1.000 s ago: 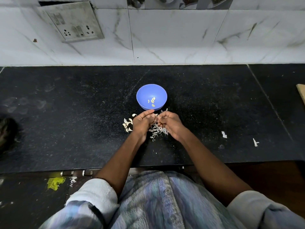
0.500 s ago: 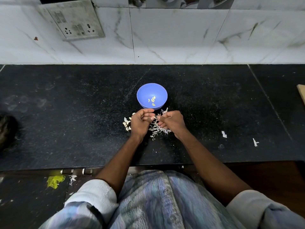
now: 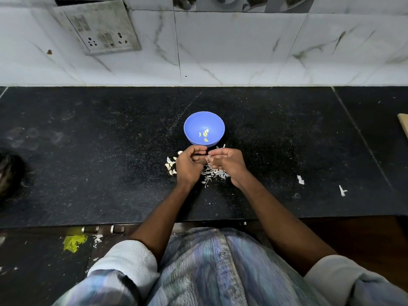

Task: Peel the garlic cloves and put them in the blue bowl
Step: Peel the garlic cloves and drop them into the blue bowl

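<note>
One round blue plastic bowl [image 3: 204, 120] stands mid-way along the black speckled stone surface [image 3: 88, 151], nearer its back edge, with four peeled yellowish garlic cloves [image 3: 205, 134] inside. Just in front of it, the left hand [image 3: 187, 165] and right hand [image 3: 229, 162] meet, fingers curled, pinching one small garlic clove [image 3: 208, 158] between them. A small cluster of unpeeled white cloves [image 3: 171, 165] lies left of the hands; a heap of papery white skins [image 3: 213, 174] lies beneath them.
</note>
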A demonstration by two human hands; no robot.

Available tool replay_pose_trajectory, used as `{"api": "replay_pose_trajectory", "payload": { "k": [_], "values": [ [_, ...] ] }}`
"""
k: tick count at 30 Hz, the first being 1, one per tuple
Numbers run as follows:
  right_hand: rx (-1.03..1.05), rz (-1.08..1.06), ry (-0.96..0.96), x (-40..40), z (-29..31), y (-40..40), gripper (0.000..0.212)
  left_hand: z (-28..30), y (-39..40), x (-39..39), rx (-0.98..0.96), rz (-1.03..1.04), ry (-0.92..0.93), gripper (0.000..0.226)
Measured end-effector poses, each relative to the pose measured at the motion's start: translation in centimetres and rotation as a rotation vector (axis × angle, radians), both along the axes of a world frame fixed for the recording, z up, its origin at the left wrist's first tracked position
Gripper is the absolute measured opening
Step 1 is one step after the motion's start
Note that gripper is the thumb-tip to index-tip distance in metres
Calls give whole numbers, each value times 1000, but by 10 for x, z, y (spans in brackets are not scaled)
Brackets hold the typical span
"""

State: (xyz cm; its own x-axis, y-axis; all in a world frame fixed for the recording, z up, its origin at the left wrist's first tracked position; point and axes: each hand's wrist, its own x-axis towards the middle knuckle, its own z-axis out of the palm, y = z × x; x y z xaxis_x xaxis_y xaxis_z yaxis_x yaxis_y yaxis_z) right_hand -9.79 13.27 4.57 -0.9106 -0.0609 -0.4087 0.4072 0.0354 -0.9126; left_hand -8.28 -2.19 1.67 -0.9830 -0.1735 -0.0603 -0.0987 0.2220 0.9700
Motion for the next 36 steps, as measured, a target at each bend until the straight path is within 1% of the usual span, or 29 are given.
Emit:
{"api": "replay_pose_trajectory", "payload": {
  "k": [3, 4, 8, 13, 17, 20, 24, 26, 27, 29, 32, 33, 34, 35, 36],
  "values": [
    [-35, -18, 27, 0, 0, -3, 24, 0, 2, 2, -77, 49, -7, 12],
    [-31, -20, 35, 0, 1, -4, 25, 0, 3, 4, -100, 48, -1, 11],
    [-27, -52, 31, -1, 1, -7, 25, -1, 1, 3, -125, 15, 27, 16],
    [-89, -132, -43, -1, 3, -8, 18, 1, -1, 6, -246, -24, 101, 18],
    [-97, -97, -67, -1, 2, -8, 17, 2, -4, 5, -312, 4, 124, 16],
    [-64, -74, -39, -2, -2, -7, 19, 4, -4, 5, -292, 32, 98, 11],
    [15, 2, 24, -3, -9, -6, 18, 2, -5, 5, -183, 50, 45, 8],
    [57, 17, 41, -4, -11, -9, 15, 2, -4, 5, -165, 62, 25, 7],
    [69, 15, 36, -5, -12, -11, 14, 2, -4, 6, -190, 64, 41, 8],
    [62, 4, -13, -7, -13, -14, 14, 2, -5, 7, -299, 52, 117, 12],
    [-19, 3, -124, -9, -14, -16, 15, 4, -10, 8, -494, -36, 274, 18],
    [-32, 9, -134, -8, -14, -16, 13, 4, -11, 7, -534, -56, 288, 19],
    [-26, 12, -118, -8, -14, -16, 11, 6, -10, 6, -533, -61, 263, 19],
    [-2, 11, -70, -7, -14, -16, 9, 7, -9, 4, -491, -39, 199, 16],
    [41, 13, 5, -7, -13, -17, 8, 8, -7, 3, -395, 0, 106, 12]
  ]
}}
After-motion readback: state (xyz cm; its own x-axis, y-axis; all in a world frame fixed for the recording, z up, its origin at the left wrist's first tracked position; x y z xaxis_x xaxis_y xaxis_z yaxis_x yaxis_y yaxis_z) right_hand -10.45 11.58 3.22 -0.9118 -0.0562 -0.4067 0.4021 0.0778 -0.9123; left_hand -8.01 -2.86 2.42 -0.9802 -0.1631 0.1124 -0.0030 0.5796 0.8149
